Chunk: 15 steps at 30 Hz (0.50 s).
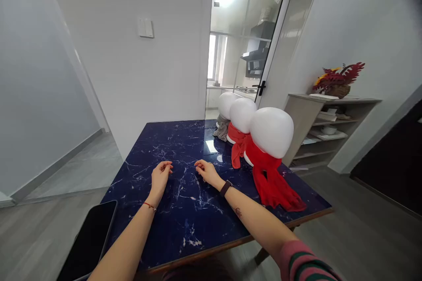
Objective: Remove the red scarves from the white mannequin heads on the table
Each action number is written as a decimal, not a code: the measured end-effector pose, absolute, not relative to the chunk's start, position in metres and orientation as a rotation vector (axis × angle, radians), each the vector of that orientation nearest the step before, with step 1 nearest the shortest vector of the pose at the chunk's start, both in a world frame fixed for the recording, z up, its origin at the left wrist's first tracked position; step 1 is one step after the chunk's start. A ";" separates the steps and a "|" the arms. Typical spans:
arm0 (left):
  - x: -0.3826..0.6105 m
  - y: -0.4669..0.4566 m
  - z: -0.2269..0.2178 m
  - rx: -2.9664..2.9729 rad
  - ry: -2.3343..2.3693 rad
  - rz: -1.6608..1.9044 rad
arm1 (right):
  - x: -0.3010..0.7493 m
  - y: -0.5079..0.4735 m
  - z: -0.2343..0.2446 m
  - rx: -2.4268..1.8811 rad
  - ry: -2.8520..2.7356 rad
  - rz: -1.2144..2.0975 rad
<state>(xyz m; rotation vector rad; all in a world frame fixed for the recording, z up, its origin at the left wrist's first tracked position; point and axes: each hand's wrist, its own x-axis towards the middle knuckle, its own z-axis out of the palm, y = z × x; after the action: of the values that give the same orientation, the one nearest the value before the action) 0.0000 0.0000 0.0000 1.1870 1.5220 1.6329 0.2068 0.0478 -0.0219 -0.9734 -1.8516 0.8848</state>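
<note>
Inside table edges [204, 253], both hands [161, 171] [207, 172]

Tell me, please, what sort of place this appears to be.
Probably a home, perhaps its dining area: a kitchen range hood shows through the glazed door, and a wicker basket of foliage sits on the shelf unit.

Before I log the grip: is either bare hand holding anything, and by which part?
Nothing visible is held: the bare left hand and bare right hand are loosely curled over the dark-blue, white-veined, marble-patterned tabletop.
</note>
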 end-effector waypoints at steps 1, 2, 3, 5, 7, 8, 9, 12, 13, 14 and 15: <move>0.000 0.000 -0.001 1.189 1.522 1.633 | 0.207 0.048 -0.021 -0.969 -1.823 0.896; -0.001 0.000 -0.001 1.190 1.521 1.634 | 0.207 0.048 -0.021 -0.966 -1.793 0.903; -0.001 0.001 -0.001 1.190 1.519 1.636 | 0.208 0.047 -0.019 -0.961 -1.760 0.903; -0.001 0.001 -0.002 1.189 1.517 1.640 | 0.209 0.046 -0.014 -0.952 -1.690 0.878; -0.001 0.002 -0.001 1.184 1.514 1.646 | 0.211 0.044 -0.005 -0.945 -1.626 0.843; -0.001 0.002 -0.001 1.181 1.512 1.648 | 0.212 0.042 0.000 -0.939 -1.595 0.828; -0.001 0.002 0.000 1.179 1.509 1.649 | 0.214 0.040 0.006 -0.934 -1.561 0.814; 0.000 0.001 0.001 1.175 1.505 1.651 | 0.223 0.032 0.026 -0.912 -1.446 0.755; 0.000 0.001 0.002 1.173 1.505 1.654 | 0.229 0.028 0.033 -0.903 -1.408 0.727; 0.000 0.001 0.003 1.171 1.506 1.656 | 0.236 0.023 0.038 -0.895 -1.376 0.697; 0.001 0.001 0.003 1.168 1.506 1.659 | 0.244 0.017 0.042 -0.893 -1.347 0.661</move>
<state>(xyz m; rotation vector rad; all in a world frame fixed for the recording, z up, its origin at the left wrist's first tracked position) 0.0008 0.0007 0.0031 1.1683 1.5059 1.6586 0.2443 0.0168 0.0423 -0.8927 -1.3470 0.6607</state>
